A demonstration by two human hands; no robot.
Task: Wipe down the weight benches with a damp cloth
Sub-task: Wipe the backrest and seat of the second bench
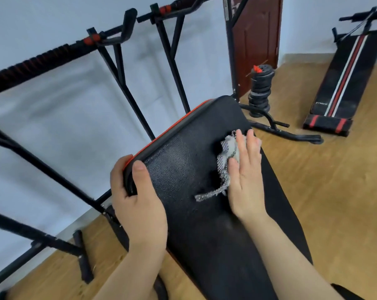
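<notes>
A black padded weight bench (183, 161) with an orange-trimmed edge fills the middle of the view, its far end pointing toward the wall. My left hand (137, 195) grips the bench's left edge, thumb on top of the pad. My right hand (245, 176) lies flat on a grey-and-white patterned cloth (226, 156), pressing it against the pad near the right edge. One strip of the cloth trails out toward me across the black surface.
A black rack frame (127, 87) with a barbell (31, 63) stands to the left against the white wall. A stack of weight plates (260, 92) sits on the wooden floor beyond the bench. A second black bench (347, 79) with red and white stripes lies at the far right, near a brown door (256, 40).
</notes>
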